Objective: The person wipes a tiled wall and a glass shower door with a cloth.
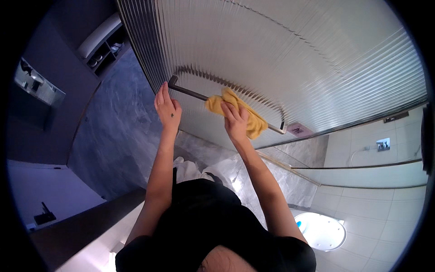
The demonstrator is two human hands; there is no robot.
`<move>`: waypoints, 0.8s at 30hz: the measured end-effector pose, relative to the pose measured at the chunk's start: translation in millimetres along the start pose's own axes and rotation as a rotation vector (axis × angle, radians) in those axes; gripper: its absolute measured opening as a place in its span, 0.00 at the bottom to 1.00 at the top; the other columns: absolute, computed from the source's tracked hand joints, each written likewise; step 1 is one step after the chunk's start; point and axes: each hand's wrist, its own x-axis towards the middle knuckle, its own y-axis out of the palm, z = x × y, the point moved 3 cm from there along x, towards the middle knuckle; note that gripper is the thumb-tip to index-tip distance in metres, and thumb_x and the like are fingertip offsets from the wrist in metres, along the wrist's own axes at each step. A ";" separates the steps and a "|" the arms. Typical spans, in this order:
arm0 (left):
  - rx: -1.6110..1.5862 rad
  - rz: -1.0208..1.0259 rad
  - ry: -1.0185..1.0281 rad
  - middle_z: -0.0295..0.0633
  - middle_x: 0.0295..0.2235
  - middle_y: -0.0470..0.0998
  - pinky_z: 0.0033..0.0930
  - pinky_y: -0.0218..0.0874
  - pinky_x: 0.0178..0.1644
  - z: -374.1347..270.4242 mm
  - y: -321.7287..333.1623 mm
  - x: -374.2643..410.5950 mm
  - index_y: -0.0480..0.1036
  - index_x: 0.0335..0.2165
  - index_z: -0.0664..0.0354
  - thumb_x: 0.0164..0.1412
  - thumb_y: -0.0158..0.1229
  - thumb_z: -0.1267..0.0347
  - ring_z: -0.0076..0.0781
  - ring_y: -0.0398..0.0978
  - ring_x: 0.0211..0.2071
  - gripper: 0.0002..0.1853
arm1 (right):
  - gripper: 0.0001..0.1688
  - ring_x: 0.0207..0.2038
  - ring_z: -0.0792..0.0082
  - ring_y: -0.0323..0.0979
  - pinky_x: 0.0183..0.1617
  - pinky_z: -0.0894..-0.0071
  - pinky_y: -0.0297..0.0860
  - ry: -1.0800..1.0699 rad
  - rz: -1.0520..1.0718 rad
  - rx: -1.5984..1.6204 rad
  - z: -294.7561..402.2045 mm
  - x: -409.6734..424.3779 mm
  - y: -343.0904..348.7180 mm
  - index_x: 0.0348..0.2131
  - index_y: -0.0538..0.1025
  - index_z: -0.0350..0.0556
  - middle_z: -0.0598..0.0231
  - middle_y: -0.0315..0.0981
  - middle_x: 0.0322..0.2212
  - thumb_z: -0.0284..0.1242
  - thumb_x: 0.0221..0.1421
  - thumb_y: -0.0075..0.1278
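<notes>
A ribbed glass door with a dark metal bar handle leans across the view before me. In my right hand is a bunched yellow cloth, draped over the middle and right stretch of the handle. My left hand holds nothing. Its fingers are stretched upward, with the thumb apart, and the fingertips lie at the door's left edge beside the handle's left end. Whether they press on the glass or the handle, I cannot tell. The handle's middle is hidden under the cloth.
A pink square label with writing is on the glass near the handle's right end. At lower right stands a white toilet. A shower fitting is on the tiled wall. Shelves with shoes stand at upper left, beyond grey marbled flooring.
</notes>
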 end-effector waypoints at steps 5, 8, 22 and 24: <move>-0.205 0.038 -0.055 0.50 0.50 0.68 0.47 0.49 0.59 24.1 -2.4 24.6 0.59 0.56 0.63 0.50 0.49 0.79 0.49 0.65 0.52 0.31 | 0.30 0.45 0.57 0.65 0.47 0.59 0.63 -0.038 -0.007 0.048 49.4 38.7 60.3 0.48 0.74 0.54 0.72 0.71 0.45 0.21 0.40 0.53; -0.304 0.058 -0.039 0.51 0.49 0.69 0.46 0.53 0.56 42.4 -12.0 26.7 0.60 0.55 0.65 0.51 0.49 0.80 0.49 0.66 0.51 0.30 | 0.30 0.48 0.54 0.64 0.48 0.57 0.63 -0.061 0.060 0.052 80.7 62.2 86.0 0.50 0.72 0.52 0.69 0.69 0.46 0.23 0.43 0.50; -0.509 0.163 0.050 0.52 0.48 0.69 0.44 0.57 0.55 39.3 -17.5 57.2 0.61 0.54 0.65 0.54 0.46 0.78 0.50 0.67 0.50 0.26 | 0.27 0.54 0.55 0.60 0.53 0.65 0.65 -0.119 0.109 0.077 125.4 94.9 136.9 0.49 0.71 0.48 0.66 0.66 0.48 0.29 0.45 0.48; -0.503 0.174 0.100 0.51 0.50 0.68 0.46 0.56 0.55 27.0 -18.9 58.3 0.62 0.54 0.64 0.55 0.46 0.77 0.50 0.66 0.51 0.26 | 0.30 0.54 0.55 0.61 0.53 0.65 0.66 -0.085 0.077 -0.008 116.3 85.8 122.8 0.51 0.70 0.50 0.67 0.66 0.48 0.28 0.45 0.48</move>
